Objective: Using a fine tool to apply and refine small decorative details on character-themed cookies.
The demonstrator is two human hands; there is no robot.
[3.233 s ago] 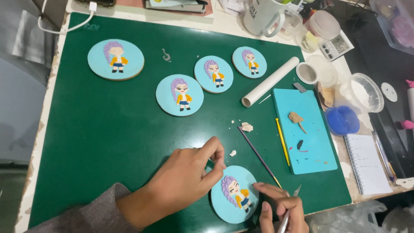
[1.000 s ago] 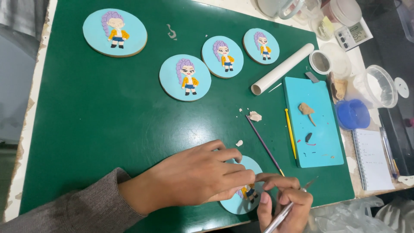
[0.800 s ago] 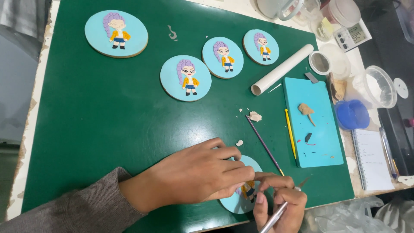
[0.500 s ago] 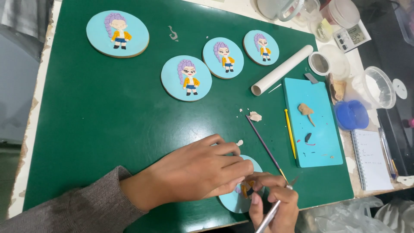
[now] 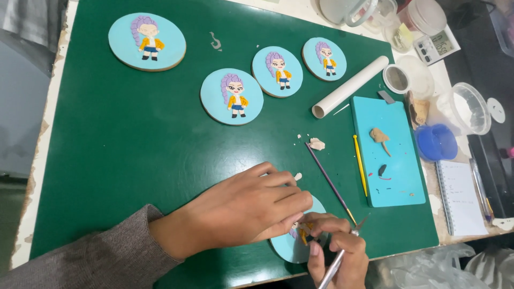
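My left hand (image 5: 243, 208) lies flat over a round light-blue disc (image 5: 289, 249) at the near edge of the green mat (image 5: 118, 144), pressing it down. Most of the disc and its purple-haired figure is hidden under my fingers. My right hand (image 5: 337, 251) holds a thin metal tool (image 5: 334, 267) like a pen, its fingertips at the figure's orange part on the disc. Several finished discs with the same figure lie farther back: a large one (image 5: 147, 42), and three smaller ones (image 5: 231, 96) (image 5: 277, 71) (image 5: 324, 59).
A thin brush (image 5: 329, 182) and clay crumbs (image 5: 317, 143) lie right of my hands. A turquoise board (image 5: 388, 155) holds clay bits beside a yellow tool (image 5: 360, 163). A white roller (image 5: 350, 85), blue pot (image 5: 435, 142), notebook (image 5: 460, 198) and containers stand at right.
My left hand has slid over the near disc and covers most of it. My right hand has moved the metal tool in onto the figure. The view shifted slightly.
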